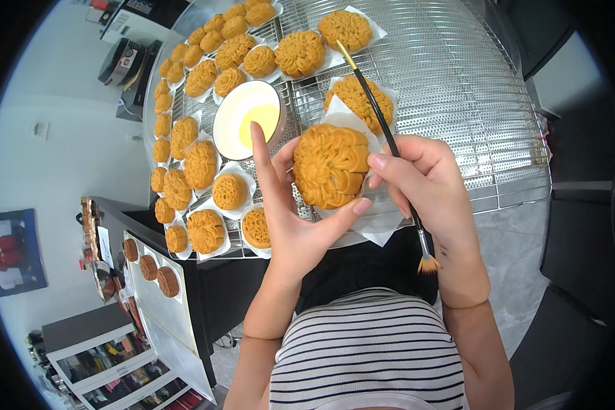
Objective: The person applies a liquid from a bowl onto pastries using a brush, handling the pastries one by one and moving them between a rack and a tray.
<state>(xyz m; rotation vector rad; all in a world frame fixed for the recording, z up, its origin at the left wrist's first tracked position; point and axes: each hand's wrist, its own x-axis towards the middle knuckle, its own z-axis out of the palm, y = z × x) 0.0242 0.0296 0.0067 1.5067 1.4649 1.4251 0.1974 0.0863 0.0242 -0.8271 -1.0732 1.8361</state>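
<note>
A large golden mooncake with a petal pattern is held above the wire rack, tilted toward me. My left hand grips it with the thumb below and fingers behind; its index finger sticks up in front of the bowl. At the mooncake's right edge, my right hand pinches the mooncake or its white paper square; which one I cannot tell. A fan brush with a black handle also rests in that hand, bristles pointing down toward me. Beyond the left hand stands a white bowl of yellow liquid.
Several mooncakes on paper, including a large one just beyond my hands, sit on the wire cooling rack. At lower left, a tray bears three browner mooncakes. Dark chairs stand at right.
</note>
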